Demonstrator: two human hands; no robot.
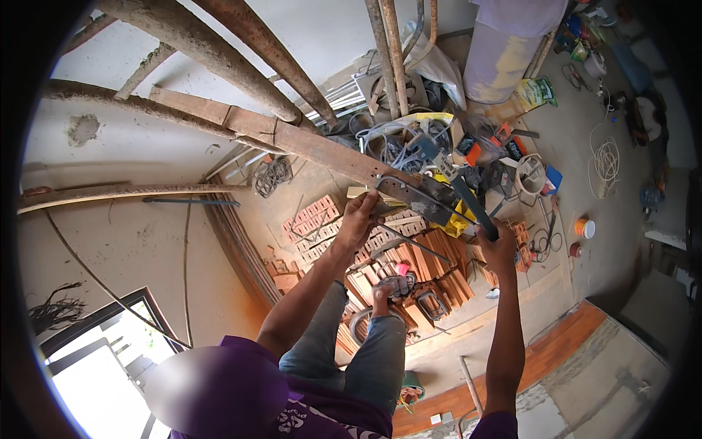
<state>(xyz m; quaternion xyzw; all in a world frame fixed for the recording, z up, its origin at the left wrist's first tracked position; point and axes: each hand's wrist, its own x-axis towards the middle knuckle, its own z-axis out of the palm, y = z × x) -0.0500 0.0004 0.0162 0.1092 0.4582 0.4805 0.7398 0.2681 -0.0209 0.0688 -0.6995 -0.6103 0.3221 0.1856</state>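
A rusty steel beam (292, 139) runs from the upper left toward the middle. My left hand (358, 219) grips its near end, right by a thin curved metal bar (401, 181) fixed there. A long tool with a grey-blue head (428, 150) sits on the beam's end, and its dark handle (468, 201) slants down to the right. My right hand (497, 245) is closed around the lower end of that handle. My legs in jeans (365, 351) show below, feet far under me.
Rusty pipes (248, 36) cross overhead at the upper left. Far below lie stacked bricks (314, 219), orange planks (431, 263), a white bucket (530, 175), coiled cable (605, 161), a round column (497, 58) and scattered tools. A window opening (102, 358) is at the lower left.
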